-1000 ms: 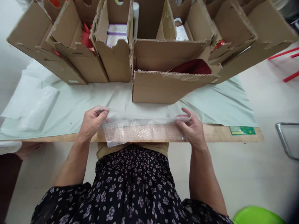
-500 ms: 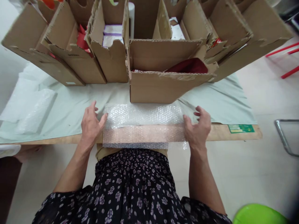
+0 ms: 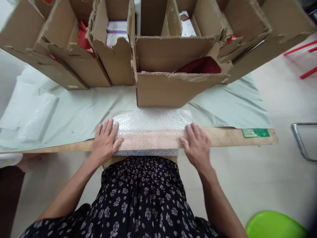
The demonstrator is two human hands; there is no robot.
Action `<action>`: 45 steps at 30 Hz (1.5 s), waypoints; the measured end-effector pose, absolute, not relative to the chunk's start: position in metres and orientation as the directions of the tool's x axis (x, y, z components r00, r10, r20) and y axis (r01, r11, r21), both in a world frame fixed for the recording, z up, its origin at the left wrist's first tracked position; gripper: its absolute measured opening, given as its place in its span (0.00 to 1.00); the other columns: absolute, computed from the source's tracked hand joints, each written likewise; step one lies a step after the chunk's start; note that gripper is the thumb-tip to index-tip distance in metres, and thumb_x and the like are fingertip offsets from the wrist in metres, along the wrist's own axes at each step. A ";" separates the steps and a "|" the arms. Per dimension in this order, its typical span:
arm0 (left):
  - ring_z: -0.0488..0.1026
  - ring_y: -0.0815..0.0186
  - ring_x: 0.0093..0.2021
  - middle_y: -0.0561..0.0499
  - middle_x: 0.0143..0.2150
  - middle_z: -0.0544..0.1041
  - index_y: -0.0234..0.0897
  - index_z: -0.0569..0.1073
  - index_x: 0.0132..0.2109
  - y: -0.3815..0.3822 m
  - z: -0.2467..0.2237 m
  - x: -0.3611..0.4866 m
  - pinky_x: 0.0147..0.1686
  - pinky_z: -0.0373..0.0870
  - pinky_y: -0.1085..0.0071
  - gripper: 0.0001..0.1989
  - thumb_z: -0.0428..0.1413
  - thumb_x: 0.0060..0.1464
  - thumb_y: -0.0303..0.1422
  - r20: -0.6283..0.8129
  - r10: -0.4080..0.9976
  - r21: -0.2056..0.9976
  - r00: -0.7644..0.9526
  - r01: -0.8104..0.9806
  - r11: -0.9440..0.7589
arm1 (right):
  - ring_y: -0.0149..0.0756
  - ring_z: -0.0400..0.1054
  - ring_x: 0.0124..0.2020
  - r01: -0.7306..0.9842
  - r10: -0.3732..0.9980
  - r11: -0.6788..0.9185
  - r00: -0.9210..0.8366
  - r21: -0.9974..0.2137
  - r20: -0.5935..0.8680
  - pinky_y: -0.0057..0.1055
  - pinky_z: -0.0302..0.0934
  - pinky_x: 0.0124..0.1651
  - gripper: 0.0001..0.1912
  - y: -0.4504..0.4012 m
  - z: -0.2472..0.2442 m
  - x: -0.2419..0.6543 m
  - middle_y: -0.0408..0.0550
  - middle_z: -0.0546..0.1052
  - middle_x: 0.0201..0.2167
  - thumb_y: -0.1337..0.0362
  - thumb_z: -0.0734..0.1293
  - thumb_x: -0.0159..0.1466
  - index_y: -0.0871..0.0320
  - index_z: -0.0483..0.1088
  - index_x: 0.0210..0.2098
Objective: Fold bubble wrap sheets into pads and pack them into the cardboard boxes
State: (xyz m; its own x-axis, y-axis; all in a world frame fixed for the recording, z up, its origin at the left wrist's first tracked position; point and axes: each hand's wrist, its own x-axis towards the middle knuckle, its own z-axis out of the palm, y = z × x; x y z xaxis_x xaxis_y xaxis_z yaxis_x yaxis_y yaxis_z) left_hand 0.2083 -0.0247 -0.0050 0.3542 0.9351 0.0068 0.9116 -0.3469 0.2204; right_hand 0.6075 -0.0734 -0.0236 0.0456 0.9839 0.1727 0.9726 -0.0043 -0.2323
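Observation:
A clear sheet of bubble wrap [image 3: 151, 120] lies on the table's front edge, partly on the pale green cloth and partly on bare wood. Its near end hangs past the edge, close to my clothing. My left hand [image 3: 106, 140] rests palm down on the sheet's left side, fingers stretched forward and thumb apart. On the right side, my right hand [image 3: 196, 142] lies flat in the same way, fingertips at the sheet's edge. Neither hand grips anything.
Cardboard holders [image 3: 182, 89] stand in a row behind the wrap, one with a dark red item [image 3: 201, 66] inside. More bubble wrap [image 3: 34, 115] lies at the left on the cloth [image 3: 79, 105]. A green card [image 3: 255, 133] sits at the right edge; a green stool-like round thing [image 3: 274, 226] is below.
Both hands have moved inward and down, from raised beside the bubble wrap to lying flat on its sides. The view has shifted slightly.

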 end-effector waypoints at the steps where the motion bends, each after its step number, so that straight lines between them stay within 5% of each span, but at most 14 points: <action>1: 0.47 0.45 0.81 0.36 0.81 0.50 0.40 0.50 0.79 -0.033 -0.002 0.197 0.77 0.42 0.41 0.37 0.48 0.71 0.49 0.029 0.934 0.219 0.355 0.910 -0.353 | 0.58 0.60 0.73 0.972 0.976 -0.028 0.078 -0.233 0.205 0.59 0.56 0.69 0.31 -0.086 -0.022 0.625 0.59 0.67 0.72 0.50 0.59 0.75 0.53 0.62 0.73; 6: 0.51 0.42 0.80 0.37 0.80 0.54 0.42 0.52 0.78 -0.064 0.009 0.178 0.77 0.45 0.42 0.43 0.58 0.65 0.50 0.102 0.803 0.233 0.587 0.771 -0.593 | 0.57 0.65 0.70 0.976 0.964 0.082 -0.027 -0.201 0.263 0.54 0.62 0.64 0.30 -0.132 -0.013 0.661 0.61 0.71 0.69 0.60 0.63 0.71 0.52 0.62 0.72; 11: 0.62 0.46 0.75 0.39 0.74 0.67 0.42 0.68 0.71 -0.053 0.009 0.180 0.74 0.55 0.41 0.27 0.54 0.67 0.31 0.097 0.752 0.257 0.652 0.714 -0.651 | 0.57 0.62 0.73 0.972 0.971 0.151 -0.113 -0.178 0.209 0.54 0.64 0.64 0.30 -0.116 -0.015 0.653 0.60 0.65 0.73 0.70 0.63 0.67 0.53 0.69 0.67; 17: 0.81 0.53 0.59 0.46 0.53 0.86 0.43 0.83 0.46 -0.039 0.035 0.180 0.64 0.73 0.50 0.12 0.54 0.66 0.34 0.125 0.853 0.617 0.507 0.634 -0.467 | 0.50 0.69 0.69 0.789 0.958 0.275 -0.176 -0.549 0.227 0.55 0.66 0.67 0.14 -0.099 0.003 0.660 0.48 0.82 0.58 0.63 0.64 0.72 0.49 0.82 0.46; 21: 0.83 0.56 0.42 0.47 0.41 0.86 0.41 0.82 0.39 -0.034 0.056 0.189 0.46 0.80 0.63 0.15 0.56 0.63 0.44 -0.017 0.975 0.749 0.221 0.649 -0.134 | 0.43 0.82 0.44 0.656 0.971 0.051 0.142 -0.753 0.190 0.43 0.76 0.51 0.11 -0.100 0.016 0.658 0.48 0.86 0.41 0.55 0.68 0.70 0.52 0.81 0.41; 24: 0.79 0.59 0.35 0.49 0.33 0.83 0.41 0.80 0.35 -0.024 0.058 0.199 0.37 0.76 0.67 0.16 0.57 0.59 0.48 -0.081 0.992 0.732 0.093 0.682 -0.004 | 0.38 0.78 0.31 0.629 0.944 -0.054 0.286 -0.776 0.166 0.35 0.73 0.37 0.15 -0.090 0.013 0.649 0.45 0.83 0.30 0.49 0.70 0.66 0.54 0.79 0.34; 30: 0.75 0.62 0.30 0.51 0.30 0.80 0.41 0.77 0.35 -0.004 0.036 0.214 0.35 0.70 0.68 0.16 0.54 0.59 0.47 -0.059 0.998 0.609 0.018 0.793 0.022 | 0.37 0.71 0.25 0.748 0.924 -0.160 0.344 -0.644 0.169 0.33 0.64 0.31 0.19 -0.070 -0.005 0.633 0.45 0.79 0.24 0.45 0.69 0.66 0.55 0.78 0.32; 33: 0.75 0.61 0.31 0.48 0.32 0.81 0.40 0.78 0.35 0.000 0.026 0.217 0.35 0.67 0.66 0.18 0.52 0.62 0.47 0.028 0.999 0.468 0.023 0.883 -0.033 | 0.39 0.72 0.28 0.836 0.923 -0.190 0.330 -0.514 0.196 0.34 0.62 0.32 0.21 -0.070 -0.010 0.633 0.46 0.78 0.24 0.45 0.67 0.67 0.55 0.77 0.32; 39: 0.77 0.56 0.37 0.45 0.42 0.81 0.38 0.77 0.53 0.005 0.028 0.213 0.36 0.68 0.64 0.26 0.58 0.59 0.53 0.000 0.999 0.319 -0.039 0.947 0.037 | 0.50 0.74 0.43 0.922 0.930 -0.150 0.253 -0.357 0.265 0.46 0.68 0.47 0.25 -0.058 -0.010 0.640 0.57 0.81 0.44 0.43 0.66 0.68 0.57 0.79 0.49; 41: 0.78 0.53 0.40 0.44 0.43 0.80 0.38 0.77 0.49 0.007 0.030 0.212 0.37 0.68 0.63 0.24 0.59 0.56 0.53 -0.085 0.995 0.286 -0.055 0.955 0.077 | 0.54 0.73 0.45 0.931 0.944 -0.130 0.222 -0.341 0.244 0.51 0.67 0.50 0.25 -0.046 -0.011 0.640 0.59 0.80 0.45 0.43 0.67 0.66 0.57 0.78 0.48; 45: 0.75 0.55 0.38 0.45 0.37 0.76 0.41 0.69 0.31 0.007 0.032 0.219 0.37 0.68 0.63 0.14 0.55 0.56 0.46 -0.156 0.988 0.317 0.020 0.948 0.031 | 0.51 0.73 0.44 0.888 0.963 -0.072 0.181 -0.454 0.202 0.50 0.67 0.51 0.17 -0.033 -0.008 0.633 0.57 0.80 0.42 0.48 0.69 0.63 0.55 0.73 0.30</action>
State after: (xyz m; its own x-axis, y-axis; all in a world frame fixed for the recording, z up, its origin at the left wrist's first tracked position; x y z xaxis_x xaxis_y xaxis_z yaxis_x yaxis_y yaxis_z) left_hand 0.2189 0.0071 0.0324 0.0195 0.9875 -0.1562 0.9479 0.0314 0.3171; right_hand 0.6328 -0.0326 -0.0083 0.1815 0.9625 0.2016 0.8879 -0.0723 -0.4542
